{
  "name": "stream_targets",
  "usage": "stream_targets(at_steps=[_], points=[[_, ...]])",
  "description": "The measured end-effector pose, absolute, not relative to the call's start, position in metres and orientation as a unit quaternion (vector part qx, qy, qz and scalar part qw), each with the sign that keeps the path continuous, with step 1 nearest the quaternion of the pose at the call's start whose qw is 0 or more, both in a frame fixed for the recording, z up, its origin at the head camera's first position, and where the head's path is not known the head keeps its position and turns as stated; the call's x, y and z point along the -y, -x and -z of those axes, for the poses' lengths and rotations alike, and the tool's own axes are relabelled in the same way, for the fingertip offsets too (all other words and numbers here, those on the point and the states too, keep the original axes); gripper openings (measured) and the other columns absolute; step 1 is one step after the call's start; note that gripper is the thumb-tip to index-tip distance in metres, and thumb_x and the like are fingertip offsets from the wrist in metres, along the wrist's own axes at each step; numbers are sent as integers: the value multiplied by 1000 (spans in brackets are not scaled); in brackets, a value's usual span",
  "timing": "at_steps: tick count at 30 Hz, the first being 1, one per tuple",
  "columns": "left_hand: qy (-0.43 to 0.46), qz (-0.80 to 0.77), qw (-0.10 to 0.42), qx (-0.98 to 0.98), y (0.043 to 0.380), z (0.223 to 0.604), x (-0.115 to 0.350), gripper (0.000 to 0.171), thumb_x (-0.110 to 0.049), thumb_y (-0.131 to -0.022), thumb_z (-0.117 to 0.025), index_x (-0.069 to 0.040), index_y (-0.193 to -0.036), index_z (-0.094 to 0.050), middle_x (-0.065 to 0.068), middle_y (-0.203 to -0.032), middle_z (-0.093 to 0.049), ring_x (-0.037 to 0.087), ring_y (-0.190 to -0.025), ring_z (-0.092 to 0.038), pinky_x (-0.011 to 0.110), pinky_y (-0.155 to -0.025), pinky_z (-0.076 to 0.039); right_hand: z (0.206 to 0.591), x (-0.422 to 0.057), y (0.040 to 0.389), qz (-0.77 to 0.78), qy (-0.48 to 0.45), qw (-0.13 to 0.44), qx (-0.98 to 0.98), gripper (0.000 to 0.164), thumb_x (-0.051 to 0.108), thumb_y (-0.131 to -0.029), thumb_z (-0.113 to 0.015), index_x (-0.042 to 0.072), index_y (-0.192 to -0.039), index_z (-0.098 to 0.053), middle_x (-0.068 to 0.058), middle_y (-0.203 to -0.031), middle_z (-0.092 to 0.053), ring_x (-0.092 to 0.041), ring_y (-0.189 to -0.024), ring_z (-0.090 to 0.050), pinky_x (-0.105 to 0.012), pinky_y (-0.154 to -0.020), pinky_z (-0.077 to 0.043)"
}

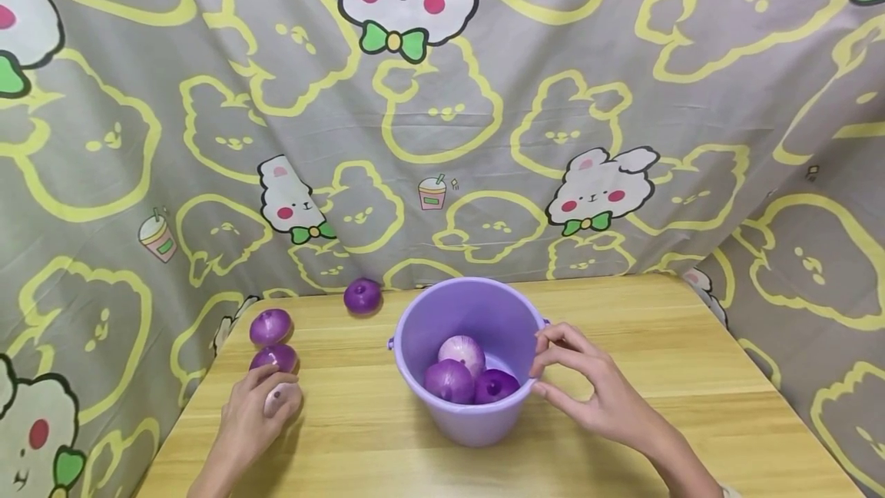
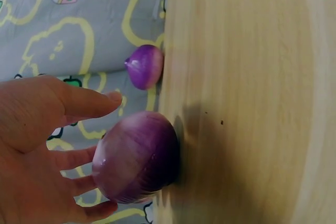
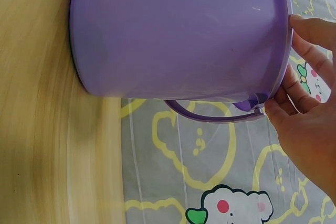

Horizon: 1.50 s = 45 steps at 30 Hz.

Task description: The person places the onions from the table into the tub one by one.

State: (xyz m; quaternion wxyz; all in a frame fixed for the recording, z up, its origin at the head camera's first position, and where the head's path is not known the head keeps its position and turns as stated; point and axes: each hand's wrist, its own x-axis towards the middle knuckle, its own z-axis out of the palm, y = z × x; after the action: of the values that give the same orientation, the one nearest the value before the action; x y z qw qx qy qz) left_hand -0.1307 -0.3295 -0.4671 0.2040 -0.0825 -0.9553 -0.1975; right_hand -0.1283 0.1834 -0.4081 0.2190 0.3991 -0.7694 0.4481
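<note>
A purple bucket point(image 1: 466, 425) stands upright on the table with three onions point(image 1: 449, 381) inside. My right hand point(image 1: 601, 394) pinches its rim on the right side, thumb outside; the right wrist view shows the fingertips point(image 3: 296, 22) along that rim. My left hand point(image 1: 252, 413) is at a pale purple onion point(image 1: 282, 401) on the table's left side. In the left wrist view, the fingers reach behind this onion point(image 2: 136, 156) while the thumb stays apart from it. Just beyond the hand lie two purple onions, one nearer point(image 1: 274, 358) and one farther point(image 1: 270, 327).
Another dark purple onion point(image 1: 362, 297) lies at the table's back edge, left of the bucket. The bucket's handle point(image 3: 210, 117) hangs down its far side. A grey patterned curtain point(image 1: 442, 129) stands behind the wooden table point(image 1: 657, 344) and along its sides.
</note>
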Motion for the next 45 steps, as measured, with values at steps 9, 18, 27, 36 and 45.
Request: stream_targets(at_steps=[9, 18, 27, 36, 45], points=[[122, 211, 263, 933, 135, 478, 333, 45, 9, -62, -90, -10, -99, -75, 27, -118, -62, 55, -103, -57, 71, -81, -44, 409, -184, 129, -451, -401, 219, 767, 38, -1, -82, -84, 27, -104, -69, -1, -120, -58, -24, -113, -55, -22, -108, -43], [113, 221, 243, 938, 133, 482, 335, 44, 4, -63, -93, -11, -100, -74, 27, -118, -61, 54, -103, -56, 70, -80, -45, 410, -184, 129, -449, -400, 220, 768, 39, 0, -82, -84, 27, -104, -69, 0, -120, -58, -22, -114, -55, -21, -105, -44], [109, 225, 239, 938, 132, 481, 334, 47, 3, -60, -95, -10, -100, -74, 28, -118, -60, 53, -105, -57, 71, -81, -47, 409, -184, 129, -445, -401, 225, 768, 39, 0, -81, -84, 28, -104, -69, 0, -120, -58, -20, -113, -55, -21, -101, -42], [121, 230, 258, 930, 136, 481, 331, 45, 5, -61, -94, -8, -100, -74, 26, -114, -61, 49, -103, -58, 68, -80, -48, 409, -184, 130, -438, -399, 227, 773, 39, 1, -81, -84, 29, -104, -69, 2, -119, -58, -19, -113, -54, -21, -100, -42], [129, 226, 285, 923, 137, 476, 325, 46, 4, -61, -94, -8, -100, -73, 25, -113, -61, 47, -102, -58, 64, -81, -48, 410, -184, 129, -439, -400, 227, 772, 40, 0, -81, -84, 29, -104, -69, 2, -118, -58, -20, -113, -55, -21, -100, -42]])
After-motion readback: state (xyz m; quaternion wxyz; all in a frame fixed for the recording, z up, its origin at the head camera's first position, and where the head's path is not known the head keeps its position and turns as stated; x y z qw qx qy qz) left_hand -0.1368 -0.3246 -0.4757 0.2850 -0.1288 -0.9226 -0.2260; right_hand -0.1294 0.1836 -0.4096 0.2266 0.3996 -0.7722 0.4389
